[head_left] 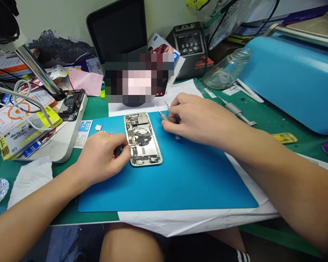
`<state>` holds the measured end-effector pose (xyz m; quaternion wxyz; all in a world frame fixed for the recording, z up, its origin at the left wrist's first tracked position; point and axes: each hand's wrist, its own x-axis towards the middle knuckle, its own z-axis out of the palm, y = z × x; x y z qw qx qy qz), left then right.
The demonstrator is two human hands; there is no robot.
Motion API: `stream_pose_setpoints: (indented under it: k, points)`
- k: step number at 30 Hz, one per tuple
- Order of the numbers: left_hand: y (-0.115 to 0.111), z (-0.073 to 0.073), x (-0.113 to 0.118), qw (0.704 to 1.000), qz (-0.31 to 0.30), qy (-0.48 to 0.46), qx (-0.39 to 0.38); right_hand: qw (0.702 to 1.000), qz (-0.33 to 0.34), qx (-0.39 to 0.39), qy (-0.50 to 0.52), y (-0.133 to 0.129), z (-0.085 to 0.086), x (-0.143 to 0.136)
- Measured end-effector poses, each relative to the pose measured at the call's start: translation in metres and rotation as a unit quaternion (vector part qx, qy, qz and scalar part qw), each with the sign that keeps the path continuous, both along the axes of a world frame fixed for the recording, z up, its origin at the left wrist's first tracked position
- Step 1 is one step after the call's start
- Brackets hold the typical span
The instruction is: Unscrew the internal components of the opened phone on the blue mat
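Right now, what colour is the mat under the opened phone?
The mat is plain blue, clearest in the head view.

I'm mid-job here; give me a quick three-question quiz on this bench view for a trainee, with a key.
1. Pick one. The opened phone lies on: A) a sheet of white tissue, B) the blue mat, C) a yellow box.
2. Short answer. What kind of thing is at the fingers of the right hand?
3. True or false: the right hand is the one at the phone's left edge.

Key:
1. B.
2. A grey, screwdriver-like tool.
3. False; the left hand is there.
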<state>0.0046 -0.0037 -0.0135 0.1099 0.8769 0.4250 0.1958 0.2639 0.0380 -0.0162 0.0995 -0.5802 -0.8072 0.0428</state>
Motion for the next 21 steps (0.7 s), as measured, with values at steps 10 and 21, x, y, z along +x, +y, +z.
stream_pose_setpoints:
  k: [10, 21]
  points:
    - [0.000, 0.002, -0.001, 0.998, 0.044, -0.028, 0.025, 0.966, 0.039, 0.097, 0.239, -0.021, 0.020, -0.010]
    - [-0.002, 0.006, -0.004, 0.995, -0.011, -0.082, 0.048, 0.954, 0.191, 0.083, 0.215, -0.027, 0.016, -0.015]
